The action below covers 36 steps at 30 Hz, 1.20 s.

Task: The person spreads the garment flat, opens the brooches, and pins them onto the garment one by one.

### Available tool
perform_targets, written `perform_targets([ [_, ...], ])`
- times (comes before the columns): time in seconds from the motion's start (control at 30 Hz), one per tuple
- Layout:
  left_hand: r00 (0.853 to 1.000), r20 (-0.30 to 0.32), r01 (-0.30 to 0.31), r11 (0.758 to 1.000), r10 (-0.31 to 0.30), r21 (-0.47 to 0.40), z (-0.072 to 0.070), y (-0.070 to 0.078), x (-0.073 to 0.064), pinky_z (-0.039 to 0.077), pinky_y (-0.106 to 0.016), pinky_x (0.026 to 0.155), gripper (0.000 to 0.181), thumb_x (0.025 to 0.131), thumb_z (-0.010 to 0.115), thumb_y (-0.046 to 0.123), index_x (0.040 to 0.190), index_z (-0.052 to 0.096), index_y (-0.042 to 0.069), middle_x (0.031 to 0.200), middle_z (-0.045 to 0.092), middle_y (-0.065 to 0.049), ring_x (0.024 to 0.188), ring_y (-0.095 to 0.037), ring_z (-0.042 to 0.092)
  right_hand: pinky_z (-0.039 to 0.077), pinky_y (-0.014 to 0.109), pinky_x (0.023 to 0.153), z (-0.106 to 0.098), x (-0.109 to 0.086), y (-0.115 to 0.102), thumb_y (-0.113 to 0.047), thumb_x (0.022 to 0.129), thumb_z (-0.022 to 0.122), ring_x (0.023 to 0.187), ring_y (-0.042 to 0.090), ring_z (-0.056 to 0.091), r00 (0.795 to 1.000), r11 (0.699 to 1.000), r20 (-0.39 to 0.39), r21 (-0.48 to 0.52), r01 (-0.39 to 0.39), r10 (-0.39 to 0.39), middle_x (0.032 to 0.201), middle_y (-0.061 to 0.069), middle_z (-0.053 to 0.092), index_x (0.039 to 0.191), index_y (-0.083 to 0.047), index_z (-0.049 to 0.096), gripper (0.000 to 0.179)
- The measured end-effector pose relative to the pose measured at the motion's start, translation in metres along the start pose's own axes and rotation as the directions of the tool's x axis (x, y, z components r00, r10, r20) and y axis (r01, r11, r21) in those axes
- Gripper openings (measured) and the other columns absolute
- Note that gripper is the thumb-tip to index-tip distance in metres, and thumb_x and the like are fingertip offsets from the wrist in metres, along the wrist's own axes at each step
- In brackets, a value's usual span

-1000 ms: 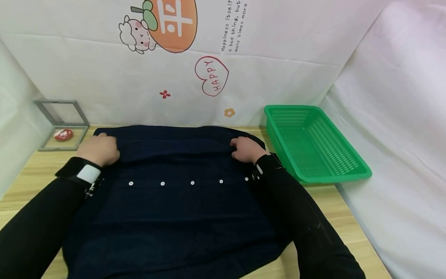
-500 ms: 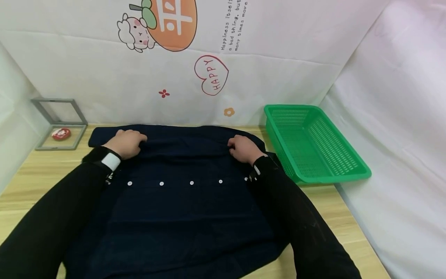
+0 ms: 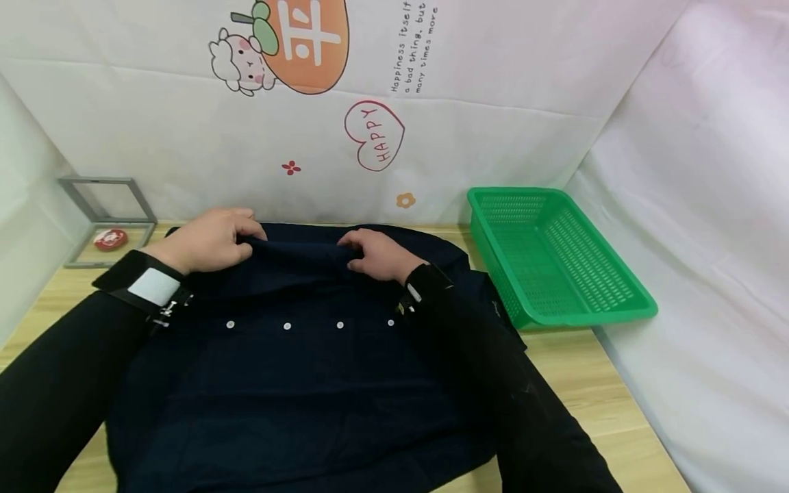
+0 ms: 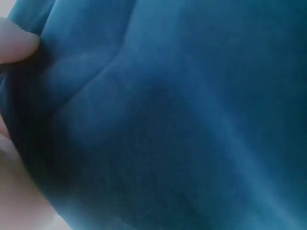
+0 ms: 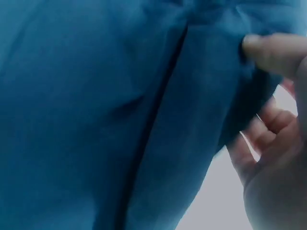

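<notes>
A dark navy button-up shirt (image 3: 296, 404) lies spread on the table, with a row of white buttons running across it. Near its far edge my left hand (image 3: 212, 239) pinches the cloth and holds a fold of it raised. In the left wrist view the thumb (image 4: 17, 43) presses on the front of the fabric, the other fingers mostly hidden behind it. My right hand (image 3: 383, 255) grips the same fold further right. The right wrist view has the thumb (image 5: 273, 50) on the cloth, with curled fingers (image 5: 266, 129) behind its edge.
A green plastic basket (image 3: 524, 294) stands at the right, close beside the shirt. At the back left is an opened grey-framed case (image 3: 132, 198) with a small red item (image 3: 111, 239) in it. White printed cloth (image 3: 493, 137) walls off the back.
My left hand shifted right, then back left a little and up, raising a fold of the shirt. My right hand moved left along the shirt toward the middle.
</notes>
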<state>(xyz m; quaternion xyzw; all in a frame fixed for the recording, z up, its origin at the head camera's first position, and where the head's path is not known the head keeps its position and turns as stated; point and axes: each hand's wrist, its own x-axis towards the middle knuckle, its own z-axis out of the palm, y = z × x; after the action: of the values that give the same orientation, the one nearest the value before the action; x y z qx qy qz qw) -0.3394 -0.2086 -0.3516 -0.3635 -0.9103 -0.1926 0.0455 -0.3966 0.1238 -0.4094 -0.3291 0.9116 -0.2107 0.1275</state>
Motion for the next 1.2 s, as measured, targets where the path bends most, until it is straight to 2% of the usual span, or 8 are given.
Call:
perform_targets([
  [0.1,1.000,-0.029,-0.004,1.000,0.004,0.018,-0.001,0.003,-0.002,0.045,-0.040,0.072,0.028,0.079,0.060,-0.008,0.097,0.076,0.007,0.089,0.057,0.001,0.076,-0.018,0.050,0.038,0.032,0.073,-0.004,0.003,0.004,-0.028,0.096,0.070,0.080,0.018,0.051,1.000,0.997,0.013,-0.069,-0.018,0.019,0.091,0.002,0.053,0.103,-0.014,0.062,0.017],
  [0.2,0.999,-0.044,-0.007,0.999,0.008,0.037,0.000,0.005,-0.004,0.046,-0.041,0.072,0.027,0.079,0.061,-0.007,0.097,0.076,0.006,0.092,0.060,-0.002,0.076,-0.019,0.052,0.032,0.034,0.066,-0.014,-0.003,0.019,-0.029,0.095,0.071,0.069,0.021,0.044,0.996,0.991,0.051,-0.111,-0.073,0.079,0.080,0.004,0.045,0.090,-0.013,0.054,0.024],
  [0.37,0.998,-0.060,-0.008,0.998,0.011,0.057,0.000,0.006,-0.004,0.048,-0.044,0.075,0.024,0.079,0.063,-0.005,0.097,0.076,0.006,0.096,0.064,-0.005,0.082,-0.023,0.057,0.040,0.035,0.075,-0.025,-0.013,0.037,-0.028,0.098,0.067,0.080,0.019,0.051,0.992,0.986,0.088,-0.143,-0.083,0.096,0.093,0.001,0.054,0.106,-0.017,0.057,0.017],
  [0.63,0.996,-0.090,-0.002,0.998,0.009,0.068,-0.003,0.002,-0.005,0.048,-0.046,0.074,0.022,0.078,0.065,-0.004,0.094,0.076,0.005,0.094,0.065,-0.007,0.080,-0.025,0.059,0.044,0.039,0.094,-0.036,-0.027,0.047,-0.027,0.095,0.071,0.108,0.026,0.058,0.993,0.972,0.092,-0.227,-0.054,0.077,0.122,0.010,0.061,0.121,-0.008,0.063,0.033],
  [0.87,0.999,-0.025,0.048,0.998,-0.048,0.038,0.002,-0.003,-0.013,0.049,-0.050,0.084,0.021,0.081,0.066,-0.003,0.099,0.075,0.002,0.101,0.068,-0.010,0.094,-0.033,0.064,0.035,0.047,0.104,-0.037,-0.039,0.059,-0.027,0.095,0.071,0.115,0.025,0.058,0.982,0.941,0.072,-0.306,-0.144,0.173,0.131,0.006,0.061,0.140,-0.015,0.054,0.050],
  [0.97,0.997,0.013,0.073,0.997,-0.074,0.034,0.006,-0.006,-0.015,0.049,-0.052,0.084,0.019,0.081,0.067,-0.001,0.099,0.075,0.004,0.104,0.069,-0.013,0.095,-0.033,0.064,0.030,0.053,0.103,-0.035,-0.043,0.062,-0.024,0.097,0.068,0.116,0.027,0.056,0.984,0.911,0.066,-0.392,-0.126,0.165,0.129,0.006,0.061,0.136,-0.016,0.058,0.041],
  [1.07,0.991,0.048,0.121,0.992,-0.123,0.044,0.011,-0.012,-0.015,0.050,-0.051,0.081,0.015,0.082,0.066,0.002,0.095,0.073,0.006,0.102,0.070,-0.012,0.088,-0.030,0.064,0.029,0.058,0.103,-0.032,-0.046,0.067,-0.022,0.099,0.065,0.128,0.033,0.047,0.985,0.888,0.029,-0.439,-0.139,0.169,0.142,0.012,0.050,0.134,-0.012,0.060,0.037],
  [1.2,0.967,0.070,0.240,0.968,-0.246,0.076,0.018,-0.029,-0.011,0.049,-0.054,0.080,0.016,0.088,0.060,0.006,0.100,0.070,0.001,0.103,0.069,-0.020,0.086,-0.034,0.063,0.027,0.058,0.110,-0.026,-0.050,0.078,-0.024,0.101,0.060,0.144,0.038,0.025,0.953,0.893,-0.067,-0.335,-0.301,0.296,0.159,0.021,0.023,0.153,-0.005,0.035,0.060],
])
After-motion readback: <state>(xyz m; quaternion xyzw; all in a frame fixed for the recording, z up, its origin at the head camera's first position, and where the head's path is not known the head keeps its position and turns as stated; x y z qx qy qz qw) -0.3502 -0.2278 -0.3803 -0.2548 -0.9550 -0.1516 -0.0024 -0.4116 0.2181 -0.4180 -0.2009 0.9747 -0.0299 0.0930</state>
